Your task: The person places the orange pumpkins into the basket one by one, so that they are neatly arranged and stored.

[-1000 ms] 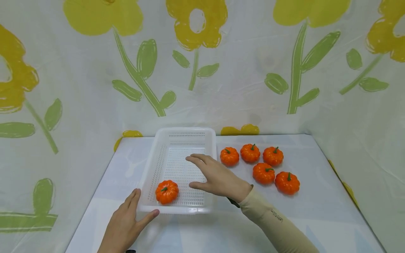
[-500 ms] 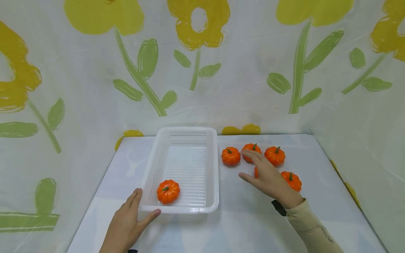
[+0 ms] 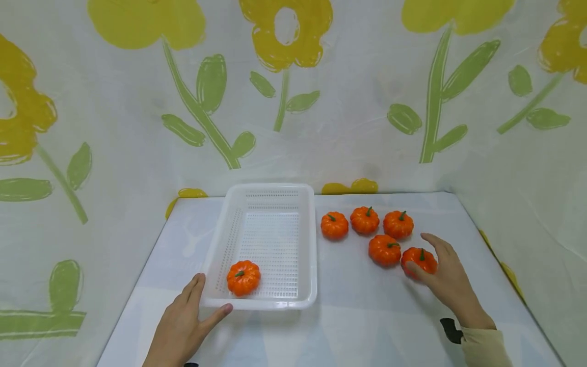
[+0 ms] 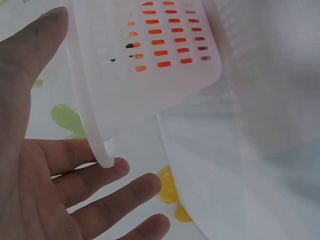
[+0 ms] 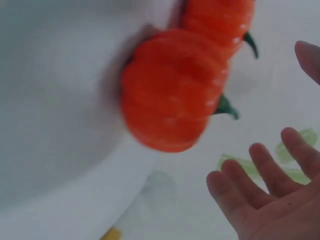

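A white perforated plastic basket holds one small orange pumpkin in its near left corner. My left hand rests at that corner, fingers extended along the side and thumb at the front rim. In the left wrist view, the rim lies between thumb and spread fingers. On the right, my right hand hovers around the nearest loose pumpkin, thumb overlapping it and fingers behind. The right wrist view has this pumpkin apart from the spread, empty fingers.
Several more pumpkins lie between the basket and my right hand: one pumpkin beside the nearest, others farther back. The white table ends at a flower-print curtain behind and at both sides.
My right hand has moved from above the basket rightward to the nearest loose pumpkin, uncovering the others. My left hand and the basket have stayed in place.
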Demonstrator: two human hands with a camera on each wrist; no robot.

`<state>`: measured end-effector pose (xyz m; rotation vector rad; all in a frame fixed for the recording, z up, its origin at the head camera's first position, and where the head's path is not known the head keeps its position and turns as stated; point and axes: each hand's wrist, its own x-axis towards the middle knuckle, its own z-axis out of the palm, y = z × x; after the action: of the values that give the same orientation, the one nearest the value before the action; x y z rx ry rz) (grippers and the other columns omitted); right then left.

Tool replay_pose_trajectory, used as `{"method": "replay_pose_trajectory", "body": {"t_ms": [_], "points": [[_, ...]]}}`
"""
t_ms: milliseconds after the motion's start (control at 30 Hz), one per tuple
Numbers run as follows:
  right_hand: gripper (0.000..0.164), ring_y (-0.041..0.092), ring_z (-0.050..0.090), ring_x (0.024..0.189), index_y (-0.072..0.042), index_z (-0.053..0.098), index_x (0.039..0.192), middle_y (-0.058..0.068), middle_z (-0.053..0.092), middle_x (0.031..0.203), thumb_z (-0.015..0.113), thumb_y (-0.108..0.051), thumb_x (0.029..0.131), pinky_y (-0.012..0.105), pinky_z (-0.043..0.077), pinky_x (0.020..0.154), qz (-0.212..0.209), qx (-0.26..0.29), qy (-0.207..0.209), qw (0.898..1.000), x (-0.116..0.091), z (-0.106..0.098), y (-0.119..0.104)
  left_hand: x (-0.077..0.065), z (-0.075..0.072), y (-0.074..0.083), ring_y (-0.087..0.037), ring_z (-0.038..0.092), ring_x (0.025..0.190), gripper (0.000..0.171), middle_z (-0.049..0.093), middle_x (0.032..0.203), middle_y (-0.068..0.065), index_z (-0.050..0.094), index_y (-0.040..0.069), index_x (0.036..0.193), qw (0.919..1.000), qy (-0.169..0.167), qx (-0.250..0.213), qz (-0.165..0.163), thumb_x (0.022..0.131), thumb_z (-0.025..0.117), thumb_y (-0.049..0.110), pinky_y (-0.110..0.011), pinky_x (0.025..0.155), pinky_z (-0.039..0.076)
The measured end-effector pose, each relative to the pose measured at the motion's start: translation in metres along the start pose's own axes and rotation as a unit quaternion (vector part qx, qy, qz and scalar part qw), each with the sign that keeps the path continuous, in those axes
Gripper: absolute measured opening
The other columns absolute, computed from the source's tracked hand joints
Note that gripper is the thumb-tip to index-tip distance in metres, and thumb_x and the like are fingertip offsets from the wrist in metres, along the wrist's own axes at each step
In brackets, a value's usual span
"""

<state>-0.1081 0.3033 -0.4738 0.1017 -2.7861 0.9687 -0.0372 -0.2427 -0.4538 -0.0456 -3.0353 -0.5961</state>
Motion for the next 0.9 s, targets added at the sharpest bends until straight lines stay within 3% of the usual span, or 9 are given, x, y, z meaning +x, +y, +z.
{"method": "replay_pose_trajectory", "body": {"t_ms": [300,900], "points": [[0.105,0.060,0.027,0.136,0.001,0.019,0.158,0.039,0.022,0.154,0.078,-0.048,0.087,0.080,0.030,0.099,0.083,-0.013,-0.055,0.995,-0.003,0.004,0.020,0.001,-0.001,0.000,-0.053,0.047,0.130,0.108,0.040,0.151,-0.032,0.037,-0.011,0.150,1.0000,-0.003,-0.001,-0.007,0.086,0.064,0.071,-0.065,0.104,0.042],[0.104,0.059,0.037,0.128,0.006,0.020,0.156,0.043,0.028,0.148,0.078,-0.046,0.088,0.076,0.034,0.101,0.110,-0.028,-0.102,0.988,0.000,0.015,0.034,-0.001,0.000,0.001,-0.052,0.045,0.132,0.108,0.039,0.154,-0.030,0.036,-0.009,0.152,0.9999,-0.009,-0.007,-0.012,0.087,0.062,0.073,-0.065,0.105,0.040]]}}
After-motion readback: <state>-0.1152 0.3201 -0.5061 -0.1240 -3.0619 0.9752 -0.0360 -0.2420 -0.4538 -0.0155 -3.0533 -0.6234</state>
